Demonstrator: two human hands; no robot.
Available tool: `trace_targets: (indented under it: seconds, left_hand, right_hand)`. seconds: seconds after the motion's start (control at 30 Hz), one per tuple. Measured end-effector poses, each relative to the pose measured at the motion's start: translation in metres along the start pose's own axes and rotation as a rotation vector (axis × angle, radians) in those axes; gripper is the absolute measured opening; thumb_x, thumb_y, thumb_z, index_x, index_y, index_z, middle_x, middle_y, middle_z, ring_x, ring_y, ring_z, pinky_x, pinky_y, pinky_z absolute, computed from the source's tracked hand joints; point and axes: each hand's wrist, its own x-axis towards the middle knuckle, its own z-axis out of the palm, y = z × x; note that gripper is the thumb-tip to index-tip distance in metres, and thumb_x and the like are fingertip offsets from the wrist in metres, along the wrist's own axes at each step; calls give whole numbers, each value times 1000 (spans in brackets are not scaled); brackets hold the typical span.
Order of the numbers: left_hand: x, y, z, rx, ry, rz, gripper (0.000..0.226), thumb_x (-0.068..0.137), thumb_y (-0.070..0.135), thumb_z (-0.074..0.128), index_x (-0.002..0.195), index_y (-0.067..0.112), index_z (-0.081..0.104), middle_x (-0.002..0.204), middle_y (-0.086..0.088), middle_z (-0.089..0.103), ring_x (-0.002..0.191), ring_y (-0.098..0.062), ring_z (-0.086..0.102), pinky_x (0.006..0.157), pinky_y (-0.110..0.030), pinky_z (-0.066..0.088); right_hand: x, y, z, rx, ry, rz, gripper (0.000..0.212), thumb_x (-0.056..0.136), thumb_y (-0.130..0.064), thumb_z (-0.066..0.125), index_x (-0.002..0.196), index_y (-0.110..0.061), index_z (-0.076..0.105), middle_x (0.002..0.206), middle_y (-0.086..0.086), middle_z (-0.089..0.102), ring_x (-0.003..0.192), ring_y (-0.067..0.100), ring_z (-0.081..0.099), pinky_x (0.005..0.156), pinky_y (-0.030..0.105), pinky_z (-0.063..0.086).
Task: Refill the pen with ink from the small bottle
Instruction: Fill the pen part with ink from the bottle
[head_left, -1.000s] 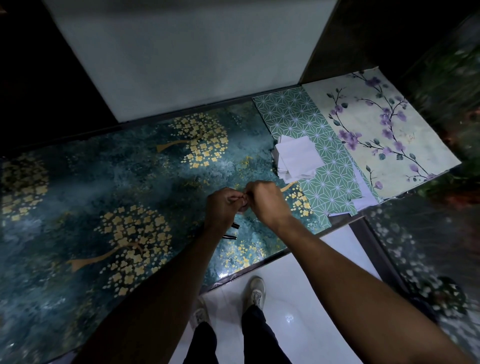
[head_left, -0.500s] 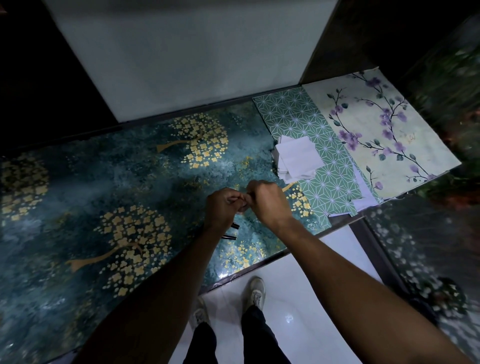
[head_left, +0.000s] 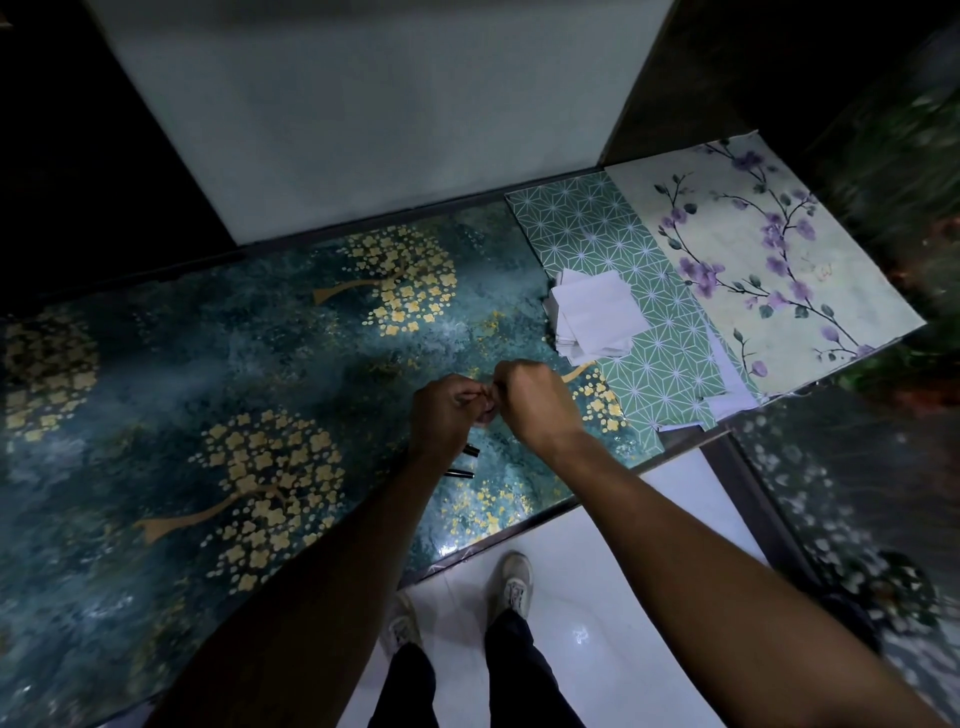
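Left hand (head_left: 445, 410) & right hand (head_left: 535, 402) touch fingertip to fingertip above the table (head_left: 156, 395), both curled tight, pinching sth small between them; can't tell what it is. Dark pen parts (head_left: 464, 461) lie on the table just near of the left wrist, long axis left-right. White paper squares (head_left: 597, 317) lie far-right. No legible writing.

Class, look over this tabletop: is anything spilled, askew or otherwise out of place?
No spill shows. The stack of white paper squares is fanned unevenly, and loose white sheets poke out from under the green patterned sheet. Two black pen parts lie loose beside the left hand. Whatever both hands pinch is hidden.
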Motion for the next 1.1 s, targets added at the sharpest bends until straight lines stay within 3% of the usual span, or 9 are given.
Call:
trace_targets:
  seconds: [0.17, 0.33, 0.53, 0.7, 0.87, 1.1]
  left_hand:
    - [-1, 1, 0, 12, 28, 25, 16, 77, 11, 75, 93, 9, 78, 89, -5, 77, 77, -8, 70, 68, -13, 53]
    - [0, -3, 0, 20, 7, 39, 16, 76, 16, 75, 91, 10, 78, 87, -3, 77, 79, -11, 71, 71, -25, 57]
    - [0, -2, 0, -14, -8, 23, 13, 75, 10, 74, 87, 11, 78, 84, -2, 76, 76, -8, 71, 68, -23, 57]
    - [5, -9, 4, -91, -44, -40, 12, 69, 19, 70, 79, 18, 77, 76, 0, 76, 72, -16, 74, 69, -40, 62]
    - [5, -10, 4, -61, -19, -37, 20, 70, 23, 73, 87, 14, 78, 81, -1, 76, 74, -5, 71, 70, -28, 59]
    - [3, -6, 1, -21, -9, -4, 19, 71, 22, 71, 87, 14, 78, 83, -2, 77, 77, -12, 73, 72, -35, 60]
  right_hand:
    - [0, 0, -4, 73, -52, -53, 14, 77, -15, 70, 89, -18, 66, 91, 11, 69, 84, 34, 68, 71, 41, 55]
    - [0, -2, -5, 5, -52, -49, 10, 78, -11, 68, 88, -12, 67, 90, 15, 70, 83, 35, 68, 70, 41, 54]
    - [2, -4, -9, -94, -78, -43, 9, 84, -12, 70, 92, -9, 66, 94, 20, 70, 87, 37, 69, 71, 40, 52]
    - [2, -1, -8, -78, -59, -27, 13, 86, -22, 70, 92, -11, 65, 97, 19, 70, 90, 39, 69, 69, 38, 49]
    - [3, -1, -9, 49, -123, -55, 10, 79, -16, 69, 88, -14, 68, 92, 16, 70, 87, 36, 68, 71, 38, 51]
    - [3, -6, -12, 4, -108, -30, 10, 78, -12, 65, 87, -13, 70, 89, 17, 71, 85, 36, 68, 71, 40, 53]
